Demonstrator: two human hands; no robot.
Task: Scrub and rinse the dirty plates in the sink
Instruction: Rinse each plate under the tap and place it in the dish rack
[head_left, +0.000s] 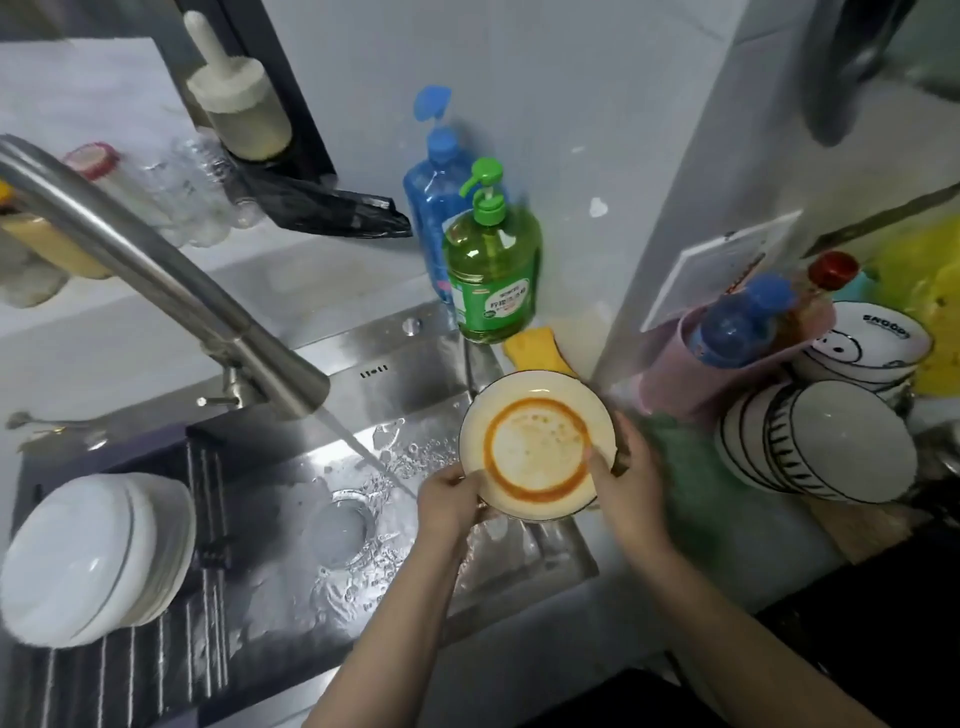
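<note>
One dirty plate between two hands.
Left hand and right hand each grip its rim over the sink.

Pale grey wall behind a white countertop, evenly lit.

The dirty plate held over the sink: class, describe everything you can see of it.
The dirty plate is round, cream-white with a thin dark rim, and looks ceramic. An orange-red sauce ring circles its well, with faint smears inside. It is tilted, face toward the camera, over the sink's right edge, beside the water stream but not under it. The left hand grips its lower left rim; the right hand holds its right rim, thumb on the face.
</note>
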